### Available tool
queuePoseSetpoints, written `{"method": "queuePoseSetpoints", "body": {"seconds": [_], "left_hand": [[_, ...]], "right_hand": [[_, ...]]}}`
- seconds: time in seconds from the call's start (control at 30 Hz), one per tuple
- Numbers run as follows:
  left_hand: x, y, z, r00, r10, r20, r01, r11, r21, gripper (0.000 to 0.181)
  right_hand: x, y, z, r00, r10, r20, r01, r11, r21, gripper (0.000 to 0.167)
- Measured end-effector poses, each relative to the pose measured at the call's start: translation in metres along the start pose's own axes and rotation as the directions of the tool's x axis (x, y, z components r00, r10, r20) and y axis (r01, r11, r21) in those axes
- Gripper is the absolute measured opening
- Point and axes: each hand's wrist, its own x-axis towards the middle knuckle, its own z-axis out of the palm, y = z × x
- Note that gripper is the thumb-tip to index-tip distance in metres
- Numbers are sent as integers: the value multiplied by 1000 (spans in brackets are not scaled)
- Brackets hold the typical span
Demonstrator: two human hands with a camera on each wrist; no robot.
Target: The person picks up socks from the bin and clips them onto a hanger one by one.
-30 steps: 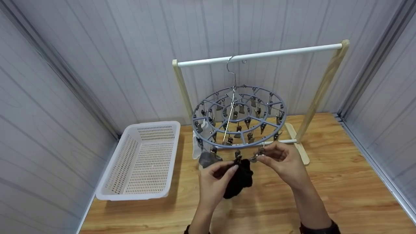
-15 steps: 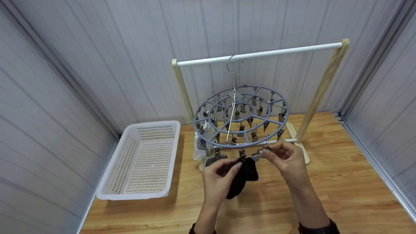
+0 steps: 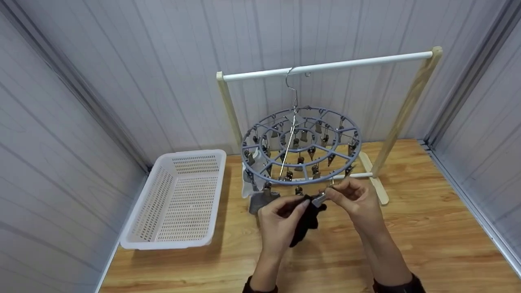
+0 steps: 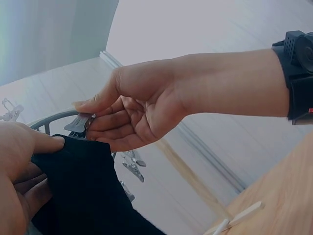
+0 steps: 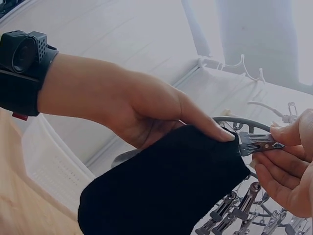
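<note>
In the head view my left hand [image 3: 279, 221] pinches the top edge of a black sock [image 3: 306, 224], which hangs below the round clip hanger [image 3: 281, 180]. My right hand [image 3: 358, 203] pinches a metal clip [image 3: 320, 199] on the hanger's near side. Seen from the right wrist, the clip [image 5: 259, 144] meets the corner of the sock [image 5: 166, 181] beside my left thumb; whether it grips the cloth I cannot tell. The left wrist view shows my right thumb and fingers squeezing the clip [image 4: 79, 123] just above the sock [image 4: 93, 181].
The hanger hooks onto the white bar [image 3: 346, 65] of a wooden-ended rack [image 3: 407, 110]. Several clips dangle from its rings. A grey cloth piece [image 3: 260, 201] and a white one [image 3: 247, 189] hang at its left. A white plastic basket [image 3: 215, 195] stands left on the wooden table [image 3: 447, 244].
My left hand has moved slightly right with the sock, bringing its top edge up to the clip in my right hand. The hanger has swung a little right and back.
</note>
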Motion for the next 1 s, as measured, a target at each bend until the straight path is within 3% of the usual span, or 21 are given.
{"method": "queuePoseSetpoints", "body": {"seconds": [0.37, 0.73, 0.87, 1.0], "left_hand": [[2, 4, 3, 1000, 21, -15, -21, 999, -33, 9], [5, 4, 3, 1000, 24, -17, -25, 998, -65, 10], [5, 3, 3, 999, 39, -16, -40, 998, -55, 11], [5, 3, 3, 1000, 29, -6, -29, 998, -55, 13]], "right_hand": [[-2, 2, 4, 1000, 25, -5, -25, 999, -30, 16], [2, 6, -2, 990, -33, 135, 31, 999, 17, 14], [2, 6, -4, 989, -4, 148, 7, 1000, -21, 11], [2, 4, -6, 991, 68, 116, -56, 993, -101, 13]]}}
